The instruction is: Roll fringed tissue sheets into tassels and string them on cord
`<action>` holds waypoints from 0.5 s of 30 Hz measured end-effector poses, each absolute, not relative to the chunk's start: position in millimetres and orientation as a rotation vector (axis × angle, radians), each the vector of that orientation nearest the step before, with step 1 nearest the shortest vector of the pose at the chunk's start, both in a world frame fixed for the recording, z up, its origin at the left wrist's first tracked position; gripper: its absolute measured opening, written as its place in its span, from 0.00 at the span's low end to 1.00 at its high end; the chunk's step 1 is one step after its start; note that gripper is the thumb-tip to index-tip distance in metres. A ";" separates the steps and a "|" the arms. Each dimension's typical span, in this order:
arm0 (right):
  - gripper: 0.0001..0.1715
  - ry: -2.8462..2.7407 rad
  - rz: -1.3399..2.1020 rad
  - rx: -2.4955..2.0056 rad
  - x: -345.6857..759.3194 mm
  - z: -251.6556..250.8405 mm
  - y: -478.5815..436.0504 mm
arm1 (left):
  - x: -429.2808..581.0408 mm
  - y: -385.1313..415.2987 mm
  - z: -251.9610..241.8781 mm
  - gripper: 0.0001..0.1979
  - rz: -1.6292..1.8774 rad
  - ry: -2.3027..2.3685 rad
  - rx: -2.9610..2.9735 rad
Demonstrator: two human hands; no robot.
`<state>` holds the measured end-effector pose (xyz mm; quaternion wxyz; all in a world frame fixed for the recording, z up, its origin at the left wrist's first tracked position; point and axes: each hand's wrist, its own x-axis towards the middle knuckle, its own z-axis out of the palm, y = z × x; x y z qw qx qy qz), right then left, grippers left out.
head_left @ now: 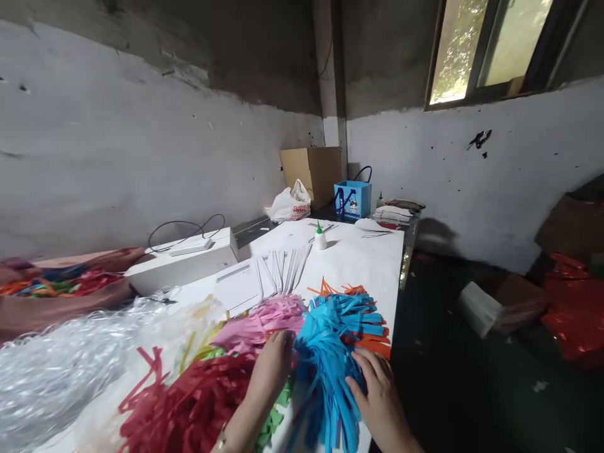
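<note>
My left hand [277, 357] is closed, fingers together and bent, where a pink paper tassel bundle [268, 318] meets a blue paper tassel bundle [328, 352]. Its fingertips are hidden, so what it grips does not show. On the right edge of the blue strips rests my right hand [377, 385], thumb and fingers apart. Orange paper strips [372, 343] stick out from under the blue ones. Left of my left forearm lies a heap of dark red strips [189, 402]. Bits of green paper [271, 428] show between the forearm and the blue strips.
Fanned white papers [278, 270] and a green-tipped glue bottle [321, 238] stand farther back on the white tabletop [377, 251]. Clear plastic strands [70, 358] spread leftward, near a long white box [189, 261]. A blue bag [353, 198] and carton [314, 173] fill the corner.
</note>
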<state>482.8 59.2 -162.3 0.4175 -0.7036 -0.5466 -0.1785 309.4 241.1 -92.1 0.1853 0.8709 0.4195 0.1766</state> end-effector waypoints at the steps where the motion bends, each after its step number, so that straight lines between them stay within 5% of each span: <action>1: 0.16 -1.385 -0.459 -1.758 482.8 -166.4 58.0 | 322.8 254.6 -93.1 0.13 0.437 1.233 2.433; 6: 0.15 -1.460 -0.557 -1.648 493.4 -176.1 46.7 | 356.7 278.6 -92.4 0.11 0.308 1.268 2.363; 15: 0.15 -1.409 -0.523 -1.659 522.5 -166.1 30.5 | 290.1 276.2 -13.9 0.21 0.907 1.272 2.160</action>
